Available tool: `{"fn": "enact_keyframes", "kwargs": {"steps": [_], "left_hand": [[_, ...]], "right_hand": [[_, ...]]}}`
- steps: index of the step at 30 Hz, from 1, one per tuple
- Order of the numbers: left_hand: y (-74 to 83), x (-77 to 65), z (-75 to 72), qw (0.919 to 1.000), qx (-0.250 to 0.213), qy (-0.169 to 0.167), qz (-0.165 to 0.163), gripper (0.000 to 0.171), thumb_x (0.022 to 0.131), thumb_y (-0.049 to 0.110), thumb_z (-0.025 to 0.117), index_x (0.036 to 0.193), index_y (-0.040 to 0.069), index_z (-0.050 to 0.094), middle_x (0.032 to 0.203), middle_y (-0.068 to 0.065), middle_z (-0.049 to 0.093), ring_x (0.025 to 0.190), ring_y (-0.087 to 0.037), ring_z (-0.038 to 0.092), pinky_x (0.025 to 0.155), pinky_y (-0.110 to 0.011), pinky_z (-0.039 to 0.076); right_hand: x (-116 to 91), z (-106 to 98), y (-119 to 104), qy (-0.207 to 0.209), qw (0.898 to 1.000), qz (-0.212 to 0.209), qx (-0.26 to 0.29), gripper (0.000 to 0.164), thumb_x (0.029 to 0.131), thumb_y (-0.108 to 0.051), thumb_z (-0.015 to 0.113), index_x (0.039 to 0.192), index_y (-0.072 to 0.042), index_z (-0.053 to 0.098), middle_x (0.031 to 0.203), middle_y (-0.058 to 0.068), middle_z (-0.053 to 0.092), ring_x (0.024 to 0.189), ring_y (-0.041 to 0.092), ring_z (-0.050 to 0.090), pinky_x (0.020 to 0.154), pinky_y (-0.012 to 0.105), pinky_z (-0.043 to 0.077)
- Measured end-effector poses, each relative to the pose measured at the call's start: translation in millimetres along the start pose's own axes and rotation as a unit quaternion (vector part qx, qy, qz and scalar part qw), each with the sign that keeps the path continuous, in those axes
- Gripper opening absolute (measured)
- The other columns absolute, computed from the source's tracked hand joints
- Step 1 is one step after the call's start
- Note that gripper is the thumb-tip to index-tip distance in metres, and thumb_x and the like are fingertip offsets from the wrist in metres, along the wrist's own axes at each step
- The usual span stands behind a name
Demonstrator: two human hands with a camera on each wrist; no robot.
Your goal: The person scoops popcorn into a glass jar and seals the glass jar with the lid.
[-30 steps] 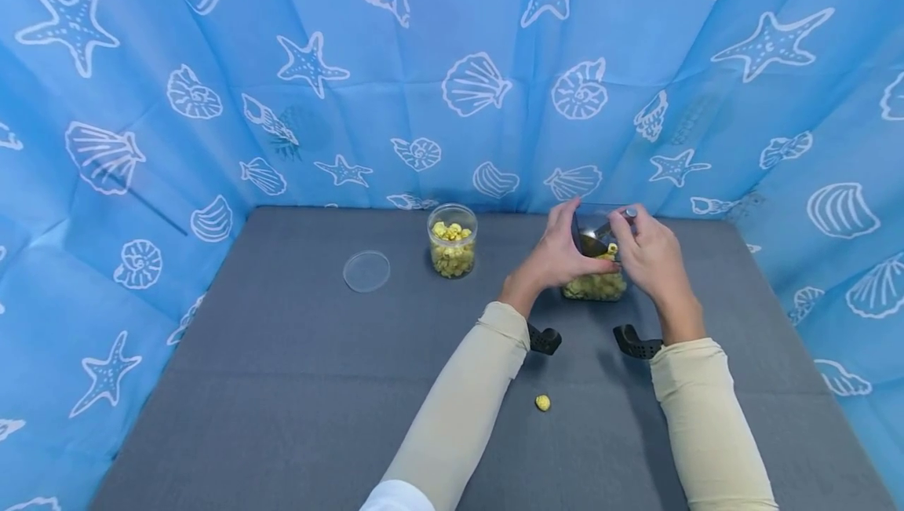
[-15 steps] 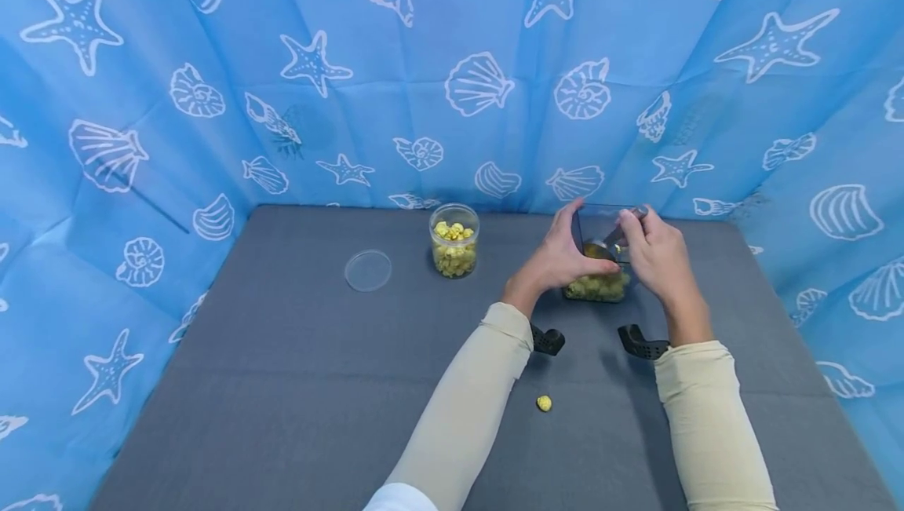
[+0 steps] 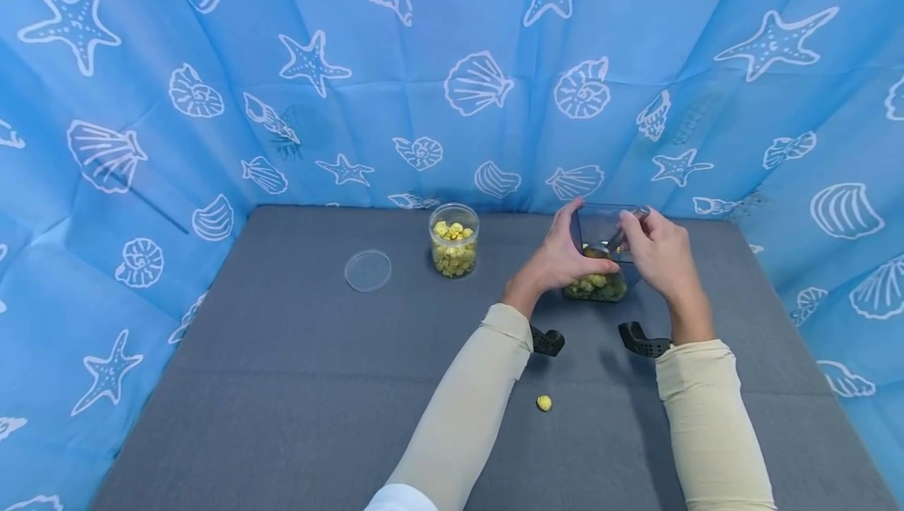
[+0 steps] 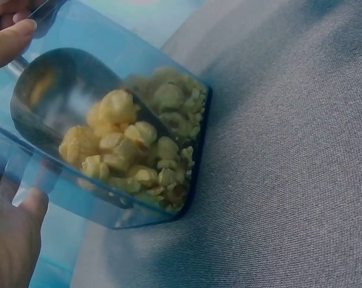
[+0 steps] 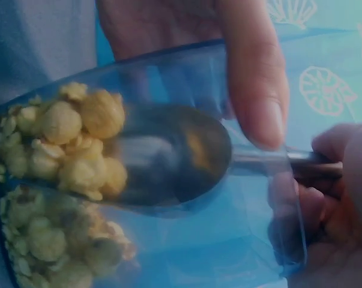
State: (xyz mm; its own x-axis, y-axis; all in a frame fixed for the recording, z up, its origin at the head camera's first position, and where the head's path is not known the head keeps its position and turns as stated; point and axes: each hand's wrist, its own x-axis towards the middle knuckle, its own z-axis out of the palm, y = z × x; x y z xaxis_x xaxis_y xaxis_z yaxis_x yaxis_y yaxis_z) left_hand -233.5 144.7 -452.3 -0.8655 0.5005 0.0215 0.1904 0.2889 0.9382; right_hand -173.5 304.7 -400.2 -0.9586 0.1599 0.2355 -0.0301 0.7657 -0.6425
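Observation:
A clear square-sided container [image 3: 589,290], partly filled with yellow popcorn [image 4: 117,141], stands tilted near the back right of the table. My left hand [image 3: 558,260] grips it by the rim, with the thumb across the near side. Inside, a metal scoop [image 5: 168,156] lies with its bowl down in the popcorn and some pieces on it. Pinching the scoop's handle [image 5: 289,161] at the container's mouth is my right hand [image 3: 660,256]. The lower tip of the scoop is hidden among the popcorn.
A round clear jar [image 3: 454,248] of popcorn stands to the left, uncovered. Beside it lies a flat clear lid [image 3: 368,271]. One loose popcorn piece [image 3: 544,403] sits near the front of the grey table [image 3: 297,385]. A blue patterned curtain [image 3: 424,63] surrounds the table.
The right hand has moved slightly right and down, and the scoop has sunk deeper into the container. The left hand keeps its hold, and the jar and lid stay put.

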Motion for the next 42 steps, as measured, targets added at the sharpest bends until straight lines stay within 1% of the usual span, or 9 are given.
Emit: {"fn": "enact_keyframes", "kwargs": {"steps": [5,8,12,19,21,25,29,34,42], "left_hand": [[0.6,-0.2,0.3,1.0,-0.003,-0.001,-0.003,0.113,0.081,0.04,0.087,0.164,0.036,0.009,0.17,0.008,0.017,0.156,-0.02,0.027,0.12,-0.046,0.039],[0.2,-0.6,0.0,1.0,-0.003,-0.001,-0.006,0.113,0.081,0.04,0.087,0.163,0.038,0.009,0.17,0.008,0.016,0.157,-0.02,0.027,0.12,-0.046,0.039],[0.9,-1.7,-0.3,0.9999,-0.004,-0.001,-0.01,0.112,0.081,0.04,0.087,0.162,0.041,0.009,0.17,0.008,0.017,0.156,-0.02,0.027,0.119,-0.046,0.04],[3.4,-2.8,1.9,0.9997,-0.011,0.005,-0.021,0.114,0.079,0.038,0.089,0.162,0.041,0.011,0.169,0.006,0.019,0.151,-0.023,0.037,0.113,-0.043,0.046],[3.7,-3.2,2.0,0.9997,-0.012,0.006,-0.022,0.114,0.079,0.038,0.089,0.162,0.04,0.012,0.169,0.006,0.019,0.15,-0.023,0.037,0.112,-0.043,0.047],[3.8,-3.7,1.8,0.9996,-0.014,0.01,-0.022,0.113,0.079,0.036,0.089,0.162,0.04,0.012,0.169,0.006,0.019,0.15,-0.024,0.037,0.111,-0.044,0.047],[3.1,-3.8,2.6,0.9997,-0.015,0.008,-0.02,0.113,0.08,0.036,0.088,0.162,0.039,0.012,0.169,0.006,0.019,0.15,-0.023,0.037,0.112,-0.043,0.046],[2.3,-3.1,3.5,0.9995,-0.017,0.014,-0.023,0.113,0.078,0.037,0.09,0.161,0.042,0.013,0.169,0.006,0.02,0.153,-0.023,0.034,0.116,-0.045,0.043],[1.3,-0.9,0.7,0.9994,-0.028,0.012,-0.013,0.116,0.077,0.036,0.091,0.162,0.04,0.013,0.169,0.004,0.02,0.153,-0.024,0.034,0.117,-0.045,0.042]], "right_hand": [[-3.2,2.4,-1.1,0.069,0.997,0.022,0.017,0.05,0.108,-0.045,0.041,0.103,-0.002,0.068,0.079,0.011,0.066,0.059,0.004,0.049,0.053,0.026,0.038],[-5.6,1.2,-1.9,0.108,0.993,0.038,0.025,0.049,0.107,-0.042,0.044,0.1,-0.001,0.069,0.066,-0.006,0.06,0.054,0.005,0.046,0.049,0.025,0.035],[-9.1,-4.2,-4.0,0.121,0.988,0.084,0.039,0.05,0.108,-0.041,0.042,0.105,0.0,0.07,0.056,-0.027,0.05,0.054,0.003,0.046,0.048,0.025,0.035],[-10.0,-12.8,-2.4,0.108,0.964,0.205,0.131,0.039,0.107,-0.042,0.041,0.107,-0.013,0.067,0.053,-0.022,0.054,0.053,0.002,0.051,0.049,0.023,0.038],[-10.5,-14.4,-0.8,0.087,0.963,0.213,0.141,0.036,0.107,-0.043,0.042,0.108,-0.016,0.065,0.054,-0.022,0.057,0.055,0.002,0.053,0.051,0.021,0.041],[-12.5,-15.7,0.8,0.048,0.967,0.204,0.144,0.044,0.108,-0.044,0.041,0.118,-0.009,0.065,0.059,-0.022,0.061,0.061,0.003,0.056,0.058,0.019,0.046],[-14.2,-14.5,0.8,0.06,0.96,0.218,0.163,0.042,0.108,-0.043,0.04,0.117,-0.012,0.066,0.06,-0.021,0.062,0.06,0.004,0.055,0.057,0.021,0.043],[-15.2,-10.4,-0.3,0.126,0.935,0.238,0.231,0.03,0.108,-0.038,0.043,0.1,-0.021,0.066,0.06,-0.016,0.063,0.057,0.005,0.055,0.054,0.018,0.043],[-15.2,-1.1,0.6,0.225,0.86,0.22,0.402,0.03,0.107,-0.021,0.048,0.088,-0.011,0.069,0.056,-0.003,0.063,0.042,0.008,0.052,0.043,0.017,0.044]]}}
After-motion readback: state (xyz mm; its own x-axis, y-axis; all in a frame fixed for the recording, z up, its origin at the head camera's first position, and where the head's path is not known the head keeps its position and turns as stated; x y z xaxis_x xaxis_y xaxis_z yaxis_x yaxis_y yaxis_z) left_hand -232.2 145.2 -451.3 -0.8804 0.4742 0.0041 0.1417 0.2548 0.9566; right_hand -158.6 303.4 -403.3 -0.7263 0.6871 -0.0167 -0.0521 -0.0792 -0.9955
